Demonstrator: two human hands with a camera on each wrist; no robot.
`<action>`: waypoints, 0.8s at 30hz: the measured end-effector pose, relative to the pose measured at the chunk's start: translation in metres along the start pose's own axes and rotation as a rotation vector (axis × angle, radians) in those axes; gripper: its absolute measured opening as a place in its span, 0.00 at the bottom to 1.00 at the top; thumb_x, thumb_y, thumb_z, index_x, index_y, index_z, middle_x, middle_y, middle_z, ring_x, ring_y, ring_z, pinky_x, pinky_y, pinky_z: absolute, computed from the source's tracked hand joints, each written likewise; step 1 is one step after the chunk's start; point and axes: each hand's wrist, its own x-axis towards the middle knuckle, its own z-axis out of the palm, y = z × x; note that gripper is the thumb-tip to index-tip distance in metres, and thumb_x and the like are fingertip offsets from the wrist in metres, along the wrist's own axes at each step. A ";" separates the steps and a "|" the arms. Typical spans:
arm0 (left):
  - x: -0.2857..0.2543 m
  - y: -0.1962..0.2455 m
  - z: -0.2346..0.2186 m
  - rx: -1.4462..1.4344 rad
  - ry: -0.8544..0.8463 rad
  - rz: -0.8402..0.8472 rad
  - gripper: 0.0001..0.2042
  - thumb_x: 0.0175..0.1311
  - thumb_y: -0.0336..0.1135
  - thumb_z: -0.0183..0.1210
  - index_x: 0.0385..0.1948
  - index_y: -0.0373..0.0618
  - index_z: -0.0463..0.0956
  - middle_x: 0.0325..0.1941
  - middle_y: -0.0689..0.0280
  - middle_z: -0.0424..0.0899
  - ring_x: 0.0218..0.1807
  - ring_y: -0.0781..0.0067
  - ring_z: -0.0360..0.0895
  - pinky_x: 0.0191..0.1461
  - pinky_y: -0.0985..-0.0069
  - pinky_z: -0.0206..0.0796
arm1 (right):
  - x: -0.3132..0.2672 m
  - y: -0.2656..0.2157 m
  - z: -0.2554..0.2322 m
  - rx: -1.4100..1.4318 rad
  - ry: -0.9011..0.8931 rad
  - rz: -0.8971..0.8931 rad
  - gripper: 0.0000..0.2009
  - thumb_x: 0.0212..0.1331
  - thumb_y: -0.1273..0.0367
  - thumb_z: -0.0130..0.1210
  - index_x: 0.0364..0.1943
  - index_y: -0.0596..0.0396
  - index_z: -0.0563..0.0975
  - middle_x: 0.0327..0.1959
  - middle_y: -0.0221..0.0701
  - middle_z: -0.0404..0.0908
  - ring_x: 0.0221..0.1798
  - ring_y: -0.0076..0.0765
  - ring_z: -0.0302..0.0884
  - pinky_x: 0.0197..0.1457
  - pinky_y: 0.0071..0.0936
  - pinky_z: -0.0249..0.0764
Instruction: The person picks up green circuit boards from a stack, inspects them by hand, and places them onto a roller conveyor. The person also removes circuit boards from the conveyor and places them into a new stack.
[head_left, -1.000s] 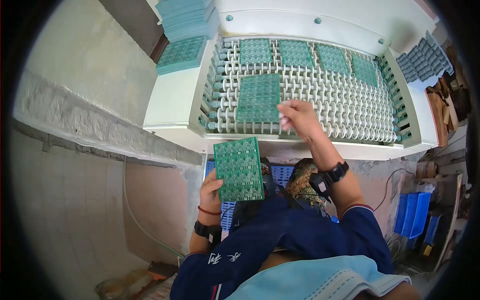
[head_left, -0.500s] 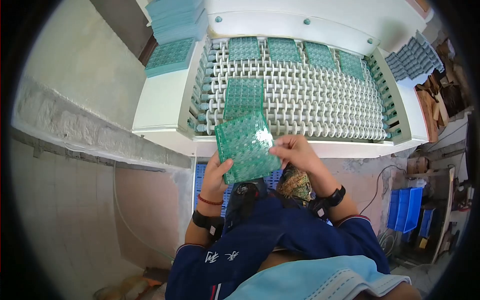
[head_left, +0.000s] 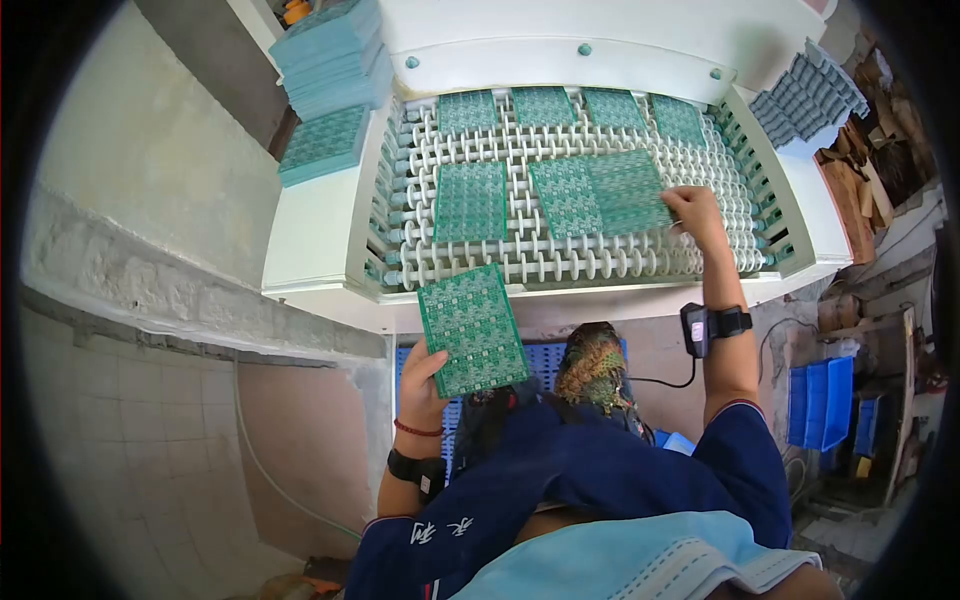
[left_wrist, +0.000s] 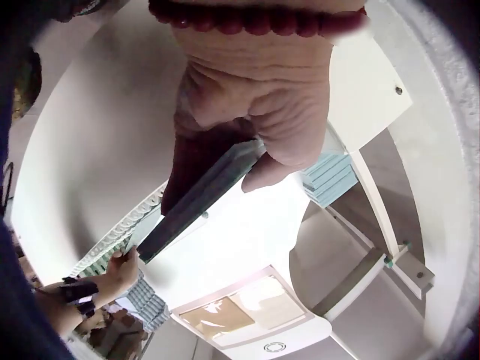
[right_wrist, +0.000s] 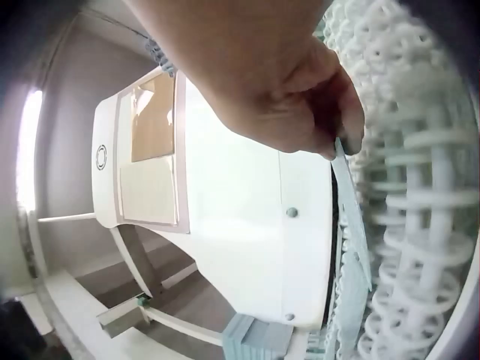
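Observation:
My left hand (head_left: 422,375) grips a stack of green printed circuit boards (head_left: 473,330) by its left edge, thumb on top, in front of the machine. In the left wrist view the stack (left_wrist: 199,199) appears edge-on between thumb and fingers. Over the white roller conveyor (head_left: 520,262), my right hand (head_left: 697,212) pinches the right edge of a circuit board (head_left: 635,190). That board is blurred and runs into a sharper green board area at its left. From the right wrist, the pinched board (right_wrist: 351,202) shows as a thin tilted sheet close over the rollers.
Another board (head_left: 470,200) lies on the rollers at left, and several more, such as one board (head_left: 467,112), line the back row. Tall board stacks (head_left: 335,60) stand on the left ledge. Grey corrugated pieces (head_left: 808,95) sit at right; blue bins (head_left: 820,400) are below.
The right hand left the board on the left of the rollers, came back to the stack in the left hand, took a board and carried it right over the rollers. The left hand still holds the stack.

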 end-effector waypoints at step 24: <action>0.029 -0.011 0.032 0.081 -0.006 0.019 0.23 0.60 0.28 0.54 0.57 0.33 0.61 0.54 0.55 0.73 0.53 0.64 0.73 0.56 0.67 0.67 | -0.094 -0.065 0.071 -0.200 -0.202 -0.468 0.21 0.53 0.54 0.59 0.37 0.62 0.78 0.35 0.40 0.81 0.42 0.42 0.79 0.46 0.36 0.73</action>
